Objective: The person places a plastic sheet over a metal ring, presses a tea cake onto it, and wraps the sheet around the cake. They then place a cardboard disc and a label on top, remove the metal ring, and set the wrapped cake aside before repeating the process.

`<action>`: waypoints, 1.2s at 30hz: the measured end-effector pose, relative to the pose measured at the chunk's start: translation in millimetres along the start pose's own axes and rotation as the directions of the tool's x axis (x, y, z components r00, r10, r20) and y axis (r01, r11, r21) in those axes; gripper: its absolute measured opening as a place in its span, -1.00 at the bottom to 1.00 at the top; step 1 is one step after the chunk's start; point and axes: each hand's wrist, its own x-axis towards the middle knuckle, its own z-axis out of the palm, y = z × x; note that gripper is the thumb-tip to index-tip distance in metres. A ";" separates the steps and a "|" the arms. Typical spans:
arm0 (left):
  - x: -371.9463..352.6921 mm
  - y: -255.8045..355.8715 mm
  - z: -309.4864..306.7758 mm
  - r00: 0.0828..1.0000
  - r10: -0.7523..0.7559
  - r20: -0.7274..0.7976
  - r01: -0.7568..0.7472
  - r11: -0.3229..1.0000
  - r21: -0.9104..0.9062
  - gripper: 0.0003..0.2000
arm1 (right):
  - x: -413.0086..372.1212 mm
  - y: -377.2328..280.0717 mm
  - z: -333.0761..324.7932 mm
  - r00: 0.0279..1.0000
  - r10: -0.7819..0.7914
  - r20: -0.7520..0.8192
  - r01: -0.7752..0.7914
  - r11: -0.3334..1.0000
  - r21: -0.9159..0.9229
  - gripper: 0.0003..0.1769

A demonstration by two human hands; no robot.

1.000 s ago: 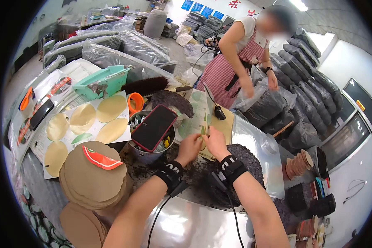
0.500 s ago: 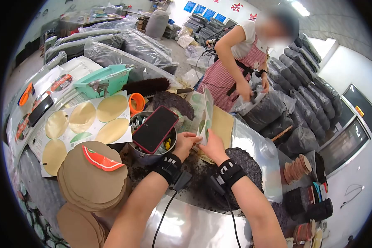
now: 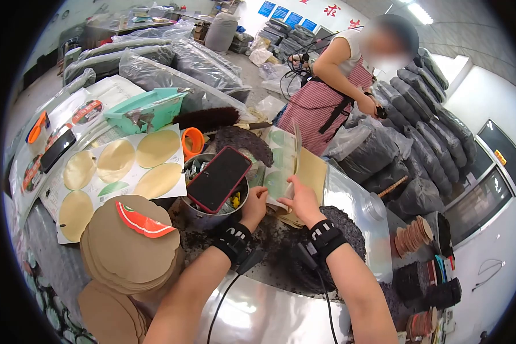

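My right hand (image 3: 304,200) pinches the lower edge of a raised label sheet (image 3: 297,152), which is seen nearly edge-on. Under it lies another sheet with pale green ovals (image 3: 276,169), beside a tan sheet (image 3: 312,175). My left hand (image 3: 254,208) is apart from the sheets, beside a metal pot (image 3: 203,217). Its fingers are pressed together, and what they hold, if anything, I cannot make out. A phone with a red case (image 3: 219,179) rests across the pot. Near my right wrist is a dark, crumbly round cake (image 3: 344,229).
A stack of brown cardboard discs (image 3: 129,235) stands front left, near a gold-oval label sheet (image 3: 117,163). Behind are a teal tray (image 3: 146,112), a dark brush (image 3: 206,118) and orange tape (image 3: 193,142). A person in a checked apron (image 3: 321,109) stands beyond bagged goods (image 3: 372,146).
My left hand has drawn away from the raised sheet, slightly down and left. My right hand stays at the sheet, shifted slightly right. The other person has turned and moved their arms to the right.
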 end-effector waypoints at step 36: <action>-9.5 21.7 -4.3 0.763 0.049 0.645 -0.624 0.321 0.713 -0.38 | 3.7 32.9 -11.9 0.932 0.164 -0.324 -0.211 0.971 -0.116 -0.81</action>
